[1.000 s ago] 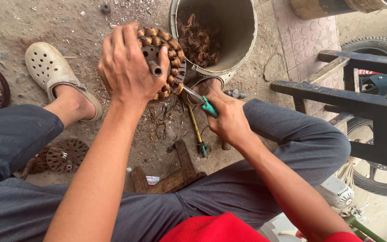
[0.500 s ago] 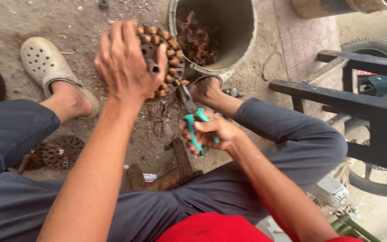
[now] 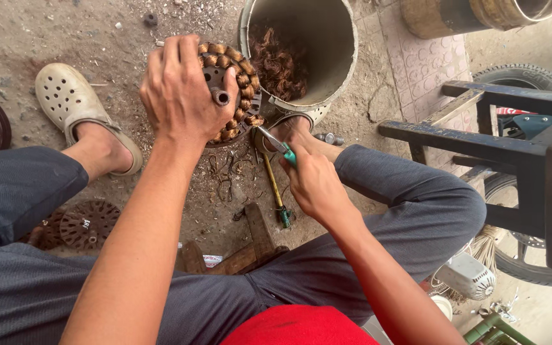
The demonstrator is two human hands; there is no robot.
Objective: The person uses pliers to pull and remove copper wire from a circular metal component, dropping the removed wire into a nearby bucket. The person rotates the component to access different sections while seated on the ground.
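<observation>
Two hands are at work over the dirt floor (image 3: 46,32) as I look down. My left hand (image 3: 183,89) is clenched around a round motor stator (image 3: 234,89) ringed with copper coils, holding it tilted just beside the rim of a grey bucket (image 3: 337,57) that has loose copper wire (image 3: 279,64) in its bottom. My right hand (image 3: 314,182) grips green-handled pliers (image 3: 279,145), whose metal tip touches the lower edge of the stator's coils. Below the stator, wire scraps (image 3: 225,172) lie on the floor near a screwdriver (image 3: 275,191) with a yellow shaft. A beige clog (image 3: 71,105) is on my left foot, and a dark wooden stool (image 3: 519,147) stands well apart at the right.
</observation>
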